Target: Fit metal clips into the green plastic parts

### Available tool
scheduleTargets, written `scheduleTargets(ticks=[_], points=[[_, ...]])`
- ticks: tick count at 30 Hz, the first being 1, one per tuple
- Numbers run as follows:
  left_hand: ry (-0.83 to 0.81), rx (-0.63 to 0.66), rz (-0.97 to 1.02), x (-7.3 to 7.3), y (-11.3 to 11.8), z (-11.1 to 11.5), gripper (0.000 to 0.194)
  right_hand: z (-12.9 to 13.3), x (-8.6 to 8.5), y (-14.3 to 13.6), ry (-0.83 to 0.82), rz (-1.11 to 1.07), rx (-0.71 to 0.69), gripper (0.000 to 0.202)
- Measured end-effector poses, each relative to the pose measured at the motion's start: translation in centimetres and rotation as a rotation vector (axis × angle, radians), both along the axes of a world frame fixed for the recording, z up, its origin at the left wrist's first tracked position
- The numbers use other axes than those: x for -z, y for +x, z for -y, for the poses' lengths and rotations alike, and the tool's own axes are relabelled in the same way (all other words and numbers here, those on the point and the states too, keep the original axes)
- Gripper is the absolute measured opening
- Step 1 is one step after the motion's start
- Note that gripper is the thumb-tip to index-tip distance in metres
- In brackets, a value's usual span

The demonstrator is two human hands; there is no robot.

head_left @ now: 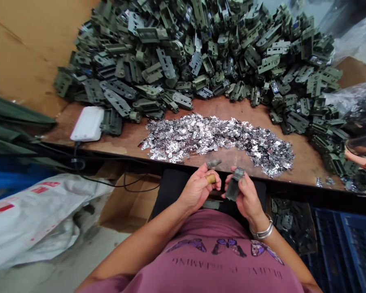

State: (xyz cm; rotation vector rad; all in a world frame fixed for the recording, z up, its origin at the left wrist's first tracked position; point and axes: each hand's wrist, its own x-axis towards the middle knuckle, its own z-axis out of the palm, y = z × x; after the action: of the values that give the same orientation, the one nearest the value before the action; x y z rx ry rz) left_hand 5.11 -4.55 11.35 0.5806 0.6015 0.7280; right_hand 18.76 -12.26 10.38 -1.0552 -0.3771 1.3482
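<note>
My right hand (247, 193) is wrapped round a dark grey-green plastic housing (232, 189), held upright in front of my body just off the bench edge. Close beside it on the left, my left hand (198, 189) has its fingers curled. A tan cover (210, 178) sits round one of its fingers, and a dark grey, pointed piece (214, 163) shows at its upper fingertips. Whether that piece is a finger cover or something held, I cannot tell. Beyond both hands, a heap of small shiny metal clips (198, 134) lies on the wooden bench (125, 140).
A large pile of similar green housings (171, 61) covers the back of the bench. A white box with a cable (88, 124) stands at the left. Below are a cardboard box (131, 199), a white sack (27, 215) and blue crates (338, 240). A clear plastic bag (354, 99) lies at right.
</note>
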Motion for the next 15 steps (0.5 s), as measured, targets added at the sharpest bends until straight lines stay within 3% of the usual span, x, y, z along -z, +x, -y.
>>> scheduleTargets(ticks=[3,10,15], points=[[-0.040,-0.018,-0.031,0.6,-0.2,0.1,0.018,-0.4,-0.2,0.0,-0.010,-0.098,-0.071,0.042],[-0.198,-0.082,-0.014,1.3,-0.8,0.1,0.012,-1.1,-0.2,-0.2,-0.016,-0.105,-0.054,0.033],[-0.180,0.001,0.052,0.8,-0.9,0.4,0.018,-1.4,-0.4,-0.8,0.004,-0.077,-0.072,0.034]])
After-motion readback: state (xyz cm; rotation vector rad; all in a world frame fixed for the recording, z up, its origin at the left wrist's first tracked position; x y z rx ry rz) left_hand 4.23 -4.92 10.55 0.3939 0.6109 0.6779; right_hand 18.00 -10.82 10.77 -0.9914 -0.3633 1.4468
